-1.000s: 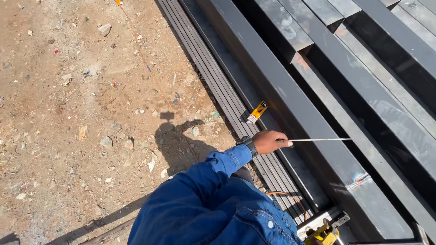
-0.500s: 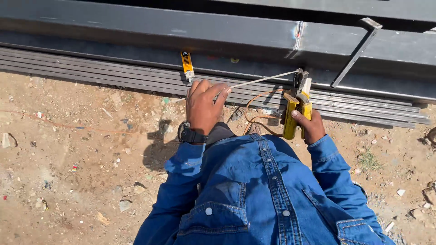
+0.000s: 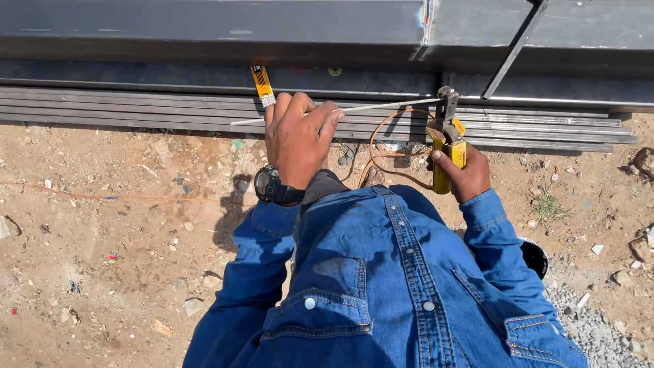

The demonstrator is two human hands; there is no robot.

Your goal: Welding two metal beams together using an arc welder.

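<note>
Welding rod [image 3: 381, 105] is the thing in hand, a thin pale stick lying almost level across the stacked flat steel bars [image 3: 136, 109], one end pinched in our left hand [image 3: 298, 140] and the other reaching the head of the yellow electrode holder [image 3: 446, 146]. In the head view, our left fingers close around the rod near its middle while a short length sticks out past them toward the yellow tape measure [image 3: 261, 83] resting against the dark steel beam [image 3: 204, 31]. Our right hand [image 3: 466, 174] is wrapped tight around the holder's handle, and an orange cable [image 3: 378, 153] loops from it over the dirt ground [image 3: 102, 238]. We judge that the rod is being seated in the clamp: whether it is gripped there we cannot tell, and no arc or fresh bead shows on the beam, so the welding itself looks undone. Against the frame half a second ago, we see much the same pose, with the left hand a little closer to the tape measure and the rod lying flatter. A second ago only the left hand showed, holding the rod out over the beams from another angle.
</note>
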